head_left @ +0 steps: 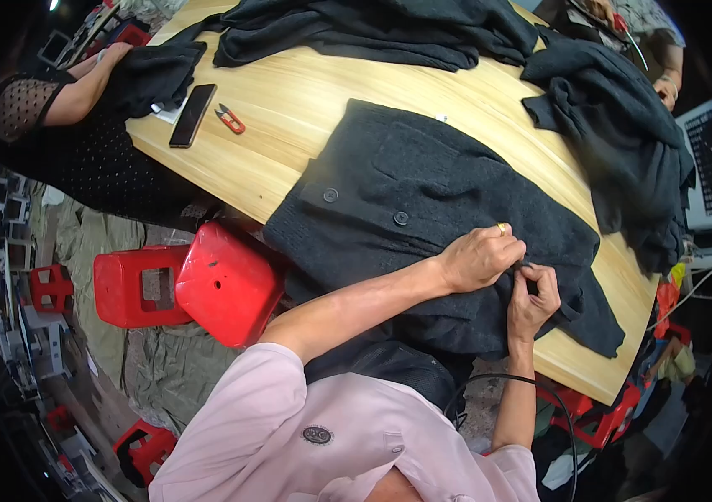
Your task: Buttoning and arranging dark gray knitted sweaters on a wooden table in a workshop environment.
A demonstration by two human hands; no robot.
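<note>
Pink sleeve nearest; both hands pinch the dark cardigan (pixel 423 209).
Left hand (pixel 480 258) and right hand (pixel 533 294) grip its edge on the table (pixel 289 100); overhanging knit could slide off.

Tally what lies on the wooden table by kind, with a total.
Dark knitted garments: 4 (cardigan under the hands, pile at the top, heap on the right, one by the co-worker)
Black phone: 1
Red thread snips: 1
Total: 6
</note>
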